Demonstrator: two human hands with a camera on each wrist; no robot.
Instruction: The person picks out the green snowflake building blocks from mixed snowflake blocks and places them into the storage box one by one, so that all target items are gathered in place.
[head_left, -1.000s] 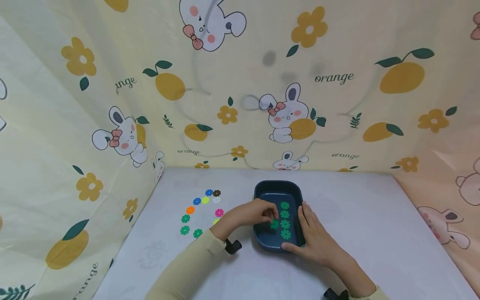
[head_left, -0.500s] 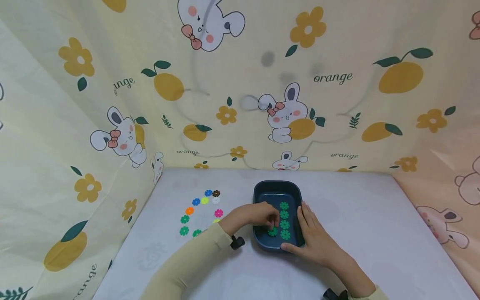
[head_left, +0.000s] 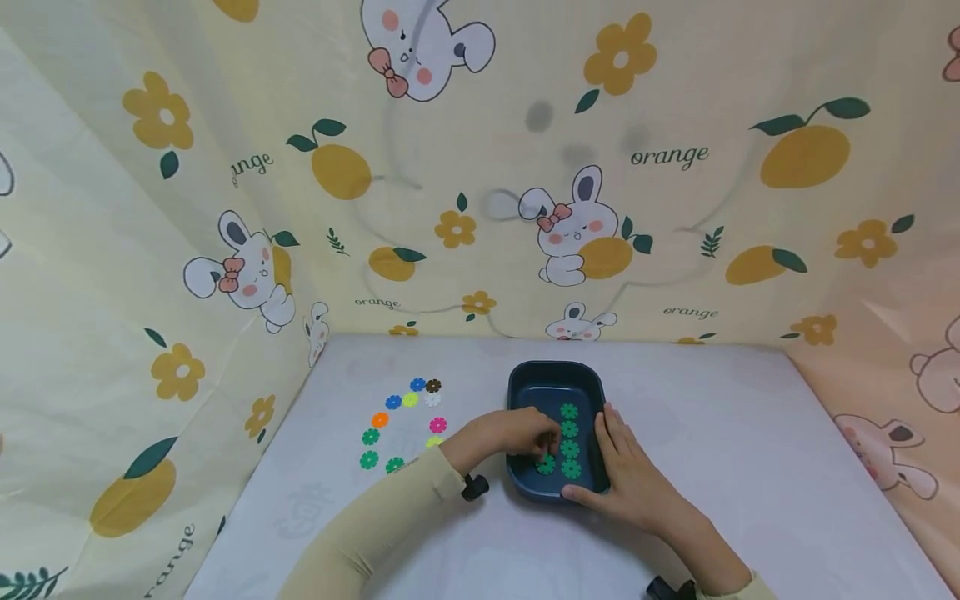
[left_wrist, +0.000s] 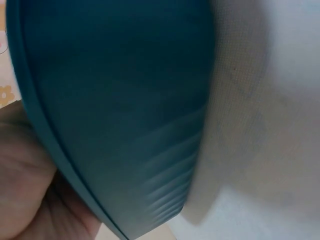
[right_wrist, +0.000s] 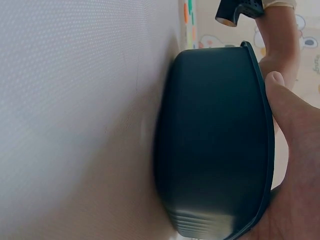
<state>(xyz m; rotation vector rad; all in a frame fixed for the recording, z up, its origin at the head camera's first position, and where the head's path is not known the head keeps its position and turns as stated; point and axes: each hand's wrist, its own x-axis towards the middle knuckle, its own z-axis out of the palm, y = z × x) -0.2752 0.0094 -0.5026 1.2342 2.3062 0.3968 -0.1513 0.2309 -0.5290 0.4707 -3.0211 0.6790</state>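
Observation:
A dark blue tray [head_left: 555,492] stands on the table, a column of green flower-shaped discs [head_left: 570,448] along its right half. My left hand [head_left: 517,432] reaches in over the tray's left side, fingers curled down, fingertips at another green disc [head_left: 545,465] beside the column's lower end; they appear to pinch its edge. My right hand [head_left: 637,483] rests on the tray's near right corner, straight fingers along the right side and thumb on the near rim. In the left wrist view the tray wall [left_wrist: 120,110] hides the discs; in the right wrist view the thumb touches the rim.
Left of the tray, several coloured discs lie on the white table [head_left: 300,533], among them an orange disc [head_left: 380,420], a brown disc [head_left: 433,386] and a pink disc [head_left: 438,425]. The left forearm partly covers some of them. A patterned cloth [head_left: 487,267] hangs behind and beside the table.
My left hand and the green disc at its fingertips have moved slightly toward the near end of the tray, beside the column's lowest disc. My right hand has stayed on the tray.

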